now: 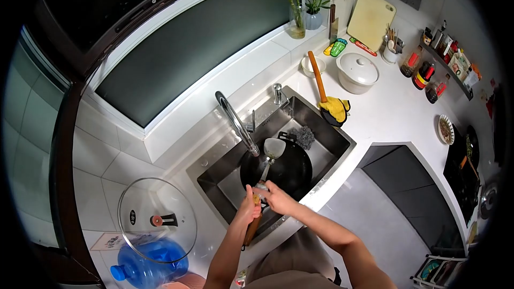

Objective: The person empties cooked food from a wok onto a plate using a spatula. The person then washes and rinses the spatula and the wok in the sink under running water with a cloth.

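Over the sink, my left hand [248, 208] is closed around the handle of a spatula [274, 148] with a pale, broad head. The fingers of my right hand [279, 199] are closed on its shaft, just above the left hand. Something whitish shows at those fingers, too small to make out. The spatula's head lies over a black wok [293, 171] in the steel sink [230, 184]. Below my left hand a brown wooden handle [252, 230] sticks out; I cannot tell whether it belongs to the spatula or the wok. The faucet [235, 120] arches above the wok.
A steel wool scourer [304, 137] lies in the sink's far corner. Left of it stand a glass lid [158, 219] and a blue water jug [155, 259]. Right of the sink are a wooden-handled tool [317, 77], a yellow-black cloth [335, 109] and a white lidded pot [357, 73].
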`<state>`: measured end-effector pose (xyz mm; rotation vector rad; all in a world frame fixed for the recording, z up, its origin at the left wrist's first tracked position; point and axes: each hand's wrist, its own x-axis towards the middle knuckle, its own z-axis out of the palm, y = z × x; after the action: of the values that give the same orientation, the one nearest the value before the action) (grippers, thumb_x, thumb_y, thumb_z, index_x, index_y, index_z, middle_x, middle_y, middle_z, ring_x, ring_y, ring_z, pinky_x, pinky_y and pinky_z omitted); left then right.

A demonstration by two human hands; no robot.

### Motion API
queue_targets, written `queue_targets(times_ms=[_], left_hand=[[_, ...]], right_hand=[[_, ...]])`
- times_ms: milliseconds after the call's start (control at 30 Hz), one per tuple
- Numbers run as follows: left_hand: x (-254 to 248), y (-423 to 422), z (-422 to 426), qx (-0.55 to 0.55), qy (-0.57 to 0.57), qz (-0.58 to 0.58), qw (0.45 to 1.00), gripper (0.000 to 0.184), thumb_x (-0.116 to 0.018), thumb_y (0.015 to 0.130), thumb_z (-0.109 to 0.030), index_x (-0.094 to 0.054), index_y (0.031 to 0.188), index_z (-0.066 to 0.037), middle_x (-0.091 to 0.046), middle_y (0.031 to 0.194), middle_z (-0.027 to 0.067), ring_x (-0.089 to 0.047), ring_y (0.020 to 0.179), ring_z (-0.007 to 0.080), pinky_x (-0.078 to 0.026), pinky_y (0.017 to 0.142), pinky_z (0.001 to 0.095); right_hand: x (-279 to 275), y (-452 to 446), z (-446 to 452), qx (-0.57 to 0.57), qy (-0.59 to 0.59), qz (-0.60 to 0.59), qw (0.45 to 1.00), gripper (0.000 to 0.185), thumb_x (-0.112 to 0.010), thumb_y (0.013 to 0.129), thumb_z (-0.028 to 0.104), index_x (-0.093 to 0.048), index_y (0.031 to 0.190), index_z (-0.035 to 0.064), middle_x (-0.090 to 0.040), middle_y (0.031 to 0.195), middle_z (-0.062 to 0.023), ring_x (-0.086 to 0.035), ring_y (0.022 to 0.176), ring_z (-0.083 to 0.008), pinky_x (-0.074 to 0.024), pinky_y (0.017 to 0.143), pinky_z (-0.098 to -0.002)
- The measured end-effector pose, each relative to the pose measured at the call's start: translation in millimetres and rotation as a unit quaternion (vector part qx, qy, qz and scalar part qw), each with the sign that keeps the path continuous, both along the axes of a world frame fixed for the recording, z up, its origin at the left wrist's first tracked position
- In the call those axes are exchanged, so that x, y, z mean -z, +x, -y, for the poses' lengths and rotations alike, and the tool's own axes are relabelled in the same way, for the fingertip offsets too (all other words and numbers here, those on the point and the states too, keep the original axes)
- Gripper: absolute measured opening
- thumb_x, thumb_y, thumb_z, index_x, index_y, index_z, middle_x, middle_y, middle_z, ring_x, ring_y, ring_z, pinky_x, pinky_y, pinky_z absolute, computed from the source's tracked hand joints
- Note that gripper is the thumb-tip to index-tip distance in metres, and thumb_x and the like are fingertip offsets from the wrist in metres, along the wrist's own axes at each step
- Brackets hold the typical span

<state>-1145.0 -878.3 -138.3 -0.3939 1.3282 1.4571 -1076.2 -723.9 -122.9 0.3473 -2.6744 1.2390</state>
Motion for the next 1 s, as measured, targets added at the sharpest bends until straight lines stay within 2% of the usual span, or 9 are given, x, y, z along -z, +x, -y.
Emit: queue_targets(times_ms=[233,333,500,533,600,667,800,867,1000], left_hand=[[-16,8,7,0.044,0.006,-0.032,0.999,0.049,-0.049,0.089,-0.057,-0.042,0.071,-0.012,-0.030,0.045,-0.0041,-0.025,0.033,0.0059,-0.018,0.032,0.0217],[-41,21,10,0.077,0.039,-0.024,0.996,0.047,-0.049,0.091,-0.054,-0.043,0.071,-0.011,-0.032,0.045,-0.0037,-0.025,0.033,0.0058,-0.018,0.032,0.0217],[-43,14,15,0.089,0.076,-0.004,0.993,0.042,-0.048,0.094,-0.046,-0.044,0.072,-0.011,-0.034,0.044,-0.0026,-0.026,0.032,0.0060,-0.019,0.032,0.0218],[-44,14,16,0.099,0.063,-0.011,0.993,0.040,-0.047,0.095,-0.044,-0.044,0.073,-0.011,-0.034,0.044,-0.0027,-0.026,0.032,0.0059,-0.020,0.032,0.0222],[-47,18,21,0.108,0.047,-0.017,0.993,0.039,-0.047,0.095,-0.043,-0.045,0.074,-0.011,-0.034,0.044,-0.0028,-0.026,0.032,0.0058,-0.020,0.032,0.0225],[-63,22,22,0.116,0.080,-0.005,0.990,0.031,-0.050,0.095,-0.037,-0.046,0.079,-0.010,-0.039,0.049,-0.0018,-0.031,0.036,0.0052,-0.024,0.034,0.0223],[-76,24,7,0.060,0.052,-0.001,0.997,0.023,-0.054,0.094,-0.029,-0.047,0.084,-0.010,-0.042,0.055,-0.0025,-0.034,0.041,0.0045,-0.026,0.037,0.0218],[-48,17,8,0.037,0.177,0.121,0.976,0.017,-0.057,0.092,-0.023,-0.047,0.086,-0.011,-0.041,0.059,-0.0043,-0.035,0.044,0.0037,-0.027,0.039,0.0210],[-54,31,13,0.077,0.081,0.057,0.992,0.014,-0.057,0.092,-0.020,-0.047,0.087,-0.012,-0.038,0.059,-0.0061,-0.032,0.043,0.0028,-0.025,0.039,0.0211]], right_hand=[[13,-8,-16,0.070,0.041,0.003,0.997,0.054,-0.055,0.071,-0.007,-0.054,0.122,0.0117,-0.048,0.094,-0.0154,-0.054,0.089,-0.0332,-0.0484,0.075,-0.0385],[27,-23,-36,0.163,0.056,-0.022,0.985,0.042,-0.057,0.072,-0.005,-0.061,0.111,0.0102,-0.049,0.091,-0.0155,-0.055,0.087,-0.0343,-0.0482,0.074,-0.0390],[13,-8,-14,0.108,0.013,-0.133,0.985,0.028,-0.065,0.076,0.002,-0.064,0.104,0.0085,-0.047,0.083,-0.0126,-0.054,0.077,-0.0290,-0.0474,0.067,-0.0373],[12,-10,-20,0.107,0.014,-0.134,0.985,0.028,-0.065,0.076,0.002,-0.064,0.104,0.0085,-0.047,0.083,-0.0126,-0.054,0.077,-0.0290,-0.0474,0.067,-0.0373],[11,-14,-36,0.131,0.000,0.104,0.986,0.029,-0.060,0.076,0.001,-0.063,0.105,0.0045,-0.049,0.086,-0.0129,-0.055,0.084,-0.0298,-0.0482,0.069,-0.0379],[19,-26,-47,0.165,0.093,-0.123,0.974,0.030,-0.062,0.074,-0.001,-0.064,0.103,0.0078,-0.046,0.078,-0.0128,-0.053,0.074,-0.0302,-0.0464,0.062,-0.0375],[21,-13,-24,0.127,0.075,-0.132,0.980,0.032,-0.064,0.072,0.000,-0.064,0.103,0.0084,-0.045,0.078,-0.0115,-0.053,0.073,-0.0295,-0.0458,0.062,-0.0390],[18,-11,-14,0.109,0.052,-0.141,0.983,0.039,-0.062,0.069,-0.002,-0.063,0.106,0.0085,-0.045,0.079,-0.0112,-0.053,0.075,-0.0290,-0.0464,0.064,-0.0383],[32,-18,-39,0.140,0.127,-0.051,0.981,0.043,-0.057,0.070,-0.002,-0.061,0.111,0.0083,-0.049,0.085,-0.0119,-0.054,0.083,-0.0295,-0.0489,0.069,-0.0370]])
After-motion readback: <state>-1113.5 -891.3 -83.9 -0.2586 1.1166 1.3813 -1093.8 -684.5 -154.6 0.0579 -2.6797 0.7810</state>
